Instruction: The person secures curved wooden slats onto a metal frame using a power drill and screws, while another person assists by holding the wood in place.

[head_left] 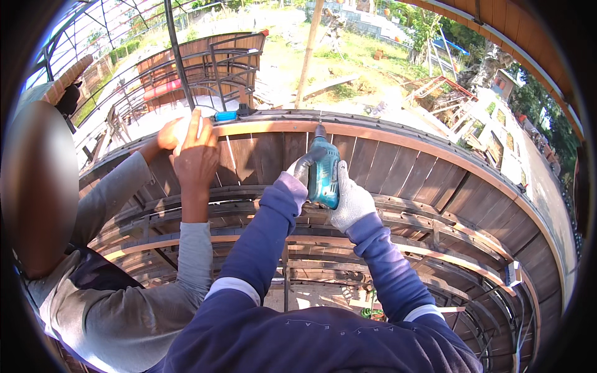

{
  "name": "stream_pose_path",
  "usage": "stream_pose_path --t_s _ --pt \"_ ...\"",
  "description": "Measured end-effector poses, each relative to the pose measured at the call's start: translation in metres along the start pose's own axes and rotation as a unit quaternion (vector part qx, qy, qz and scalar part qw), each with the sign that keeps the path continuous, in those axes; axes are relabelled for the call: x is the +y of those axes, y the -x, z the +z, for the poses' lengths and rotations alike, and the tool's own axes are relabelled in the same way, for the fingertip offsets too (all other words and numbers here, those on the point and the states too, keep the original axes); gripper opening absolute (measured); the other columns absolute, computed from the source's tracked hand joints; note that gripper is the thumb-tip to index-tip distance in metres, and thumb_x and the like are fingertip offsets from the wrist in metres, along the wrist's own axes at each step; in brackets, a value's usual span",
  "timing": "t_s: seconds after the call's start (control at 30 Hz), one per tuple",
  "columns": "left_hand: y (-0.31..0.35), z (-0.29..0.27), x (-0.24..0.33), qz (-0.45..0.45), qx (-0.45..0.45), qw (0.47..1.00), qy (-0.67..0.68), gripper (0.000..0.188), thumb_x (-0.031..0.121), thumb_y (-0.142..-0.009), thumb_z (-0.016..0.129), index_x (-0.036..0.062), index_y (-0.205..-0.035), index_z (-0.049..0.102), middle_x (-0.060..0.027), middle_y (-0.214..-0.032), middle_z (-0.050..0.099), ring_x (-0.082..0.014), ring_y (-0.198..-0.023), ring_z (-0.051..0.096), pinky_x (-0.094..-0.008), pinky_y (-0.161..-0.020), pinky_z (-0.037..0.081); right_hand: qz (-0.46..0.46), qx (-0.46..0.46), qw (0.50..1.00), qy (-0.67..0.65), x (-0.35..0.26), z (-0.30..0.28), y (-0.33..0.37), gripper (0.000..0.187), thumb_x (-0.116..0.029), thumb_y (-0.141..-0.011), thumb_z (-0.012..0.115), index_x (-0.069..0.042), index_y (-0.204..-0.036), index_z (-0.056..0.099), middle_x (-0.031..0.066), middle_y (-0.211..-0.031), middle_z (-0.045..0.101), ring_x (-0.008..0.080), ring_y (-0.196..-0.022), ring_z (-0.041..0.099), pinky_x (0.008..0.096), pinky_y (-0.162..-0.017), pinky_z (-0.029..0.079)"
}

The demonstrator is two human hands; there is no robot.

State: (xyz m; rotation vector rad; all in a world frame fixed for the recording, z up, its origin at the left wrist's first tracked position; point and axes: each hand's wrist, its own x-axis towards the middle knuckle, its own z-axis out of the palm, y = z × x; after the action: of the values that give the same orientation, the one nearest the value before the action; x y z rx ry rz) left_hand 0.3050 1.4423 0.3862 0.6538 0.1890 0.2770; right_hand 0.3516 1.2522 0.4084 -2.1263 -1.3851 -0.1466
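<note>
Both my hands are on a teal power drill (324, 171), held out in front of me at the top rim of a curved plank wall (398, 165). My left hand (303, 166), in a grey glove with dark fingers, grips the drill's left side. My right hand (353, 198), in a whitish knitted glove, is closed around its right rear side. The chuck (320, 131) points away from me, over the thin wooden strip (267, 127) along the rim. A thin bit reaches past it; whether it touches the rim I cannot tell.
A co-worker in a grey long-sleeved top (124, 323) stands close on my left, both hands at the rim. A small blue object (226, 116) lies on the rim beside those hands. Curved slatted tiers (423, 248) lie below my arms. A dark metal pole (179, 56) rises beyond.
</note>
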Motion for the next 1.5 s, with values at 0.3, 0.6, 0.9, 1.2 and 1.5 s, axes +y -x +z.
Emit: stream_pose_path --t_s 0.3,0.6,0.9,1.2,1.5 --pt "-0.035 -0.033 0.023 0.023 0.042 0.994 0.095 0.027 0.031 -0.095 0.072 0.0055 -0.093 0.064 -0.0149 -0.077 0.068 -0.0353 -0.07 0.071 -0.0514 -0.066 0.062 -0.104 -0.002 0.994 0.024 -0.014 -0.004 0.015 0.089 -0.012 -0.073 0.066 0.006 -0.153 0.032 0.0268 -0.112 0.067 0.0445 -0.093 0.068 0.0481 -0.082 0.056" --pt "-0.032 -0.043 0.039 0.003 0.079 0.993 0.087 0.026 0.03 -0.092 0.073 0.0054 -0.095 0.064 -0.0199 -0.083 0.071 -0.0385 -0.073 0.071 -0.0555 -0.069 0.061 -0.099 -0.014 0.994 0.047 -0.02 0.005 0.003 0.091 -0.014 -0.072 0.068 0.004 -0.154 0.032 0.0245 -0.106 0.068 0.0418 -0.089 0.069 0.0475 -0.079 0.056" --pt "-0.036 -0.045 0.039 -0.008 0.068 0.99 0.12 0.028 0.031 -0.092 0.072 0.0035 -0.09 0.064 -0.0197 -0.08 0.07 -0.0392 -0.072 0.071 -0.0554 -0.07 0.061 -0.09 -0.004 0.995 0.042 -0.022 0.009 0.002 0.09 -0.015 -0.072 0.069 0.004 -0.153 0.034 0.0229 -0.103 0.068 0.0415 -0.089 0.068 0.048 -0.079 0.055" --pt "0.013 -0.018 0.023 0.133 0.022 0.986 0.102 0.036 0.032 -0.096 0.067 0.0042 -0.119 0.062 -0.017 -0.101 0.07 -0.0343 -0.087 0.071 -0.0468 -0.078 0.061 -0.08 0.033 0.994 -0.059 -0.025 0.015 -0.005 0.093 -0.014 -0.072 0.072 0.003 -0.155 0.032 0.0243 -0.11 0.07 0.039 -0.096 0.071 0.0414 -0.083 0.058" --pt "0.082 0.014 -0.026 0.367 0.179 0.813 -0.416 0.083 0.008 -0.084 0.076 -0.0037 -0.155 0.033 -0.0216 -0.146 0.05 -0.0283 -0.131 0.055 -0.0358 -0.111 0.044 -0.097 0.04 0.981 -0.165 -0.028 0.022 -0.011 0.097 -0.014 -0.078 0.079 0.002 -0.158 0.025 0.0208 -0.107 0.07 0.0331 -0.089 0.072 0.0387 -0.078 0.058"
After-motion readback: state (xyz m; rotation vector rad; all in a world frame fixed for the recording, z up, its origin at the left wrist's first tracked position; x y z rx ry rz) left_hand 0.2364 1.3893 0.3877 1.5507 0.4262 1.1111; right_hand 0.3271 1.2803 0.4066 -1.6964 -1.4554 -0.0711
